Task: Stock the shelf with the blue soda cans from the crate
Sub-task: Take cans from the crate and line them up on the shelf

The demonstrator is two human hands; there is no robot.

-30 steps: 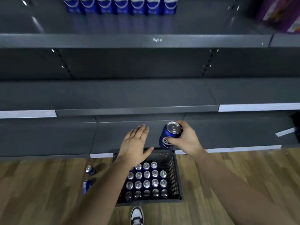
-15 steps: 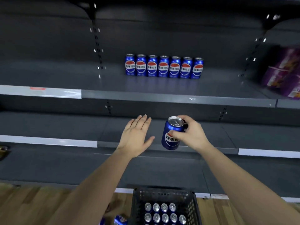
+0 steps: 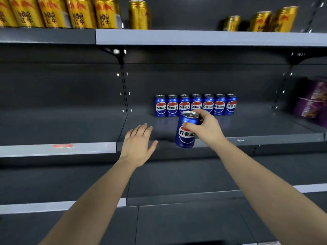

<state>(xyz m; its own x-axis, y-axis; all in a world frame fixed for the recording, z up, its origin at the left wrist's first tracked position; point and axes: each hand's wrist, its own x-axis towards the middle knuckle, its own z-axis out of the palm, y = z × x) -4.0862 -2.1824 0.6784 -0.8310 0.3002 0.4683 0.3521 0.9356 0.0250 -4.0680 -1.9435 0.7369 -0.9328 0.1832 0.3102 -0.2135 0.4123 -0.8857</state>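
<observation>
My right hand (image 3: 207, 128) grips a blue soda can (image 3: 185, 137) near its top, holding it slightly tilted over the front edge of the dark grey shelf (image 3: 256, 140). At the back of that shelf stands a row of several blue soda cans (image 3: 195, 105), labels facing me. My left hand (image 3: 137, 145) hovers open and flat to the left of the held can, touching nothing. The crate is out of view.
Gold energy-drink cans (image 3: 58, 13) line the shelf above, with a few more gold cans (image 3: 261, 21) at the right. Purple packages (image 3: 313, 101) sit at the right end of the soda shelf. Lower grey shelves (image 3: 177, 197) run below my arms.
My view has tilted up from the crate on the floor to the shelves. Both hands rose, and the held can now sits at the soda shelf's front edge.
</observation>
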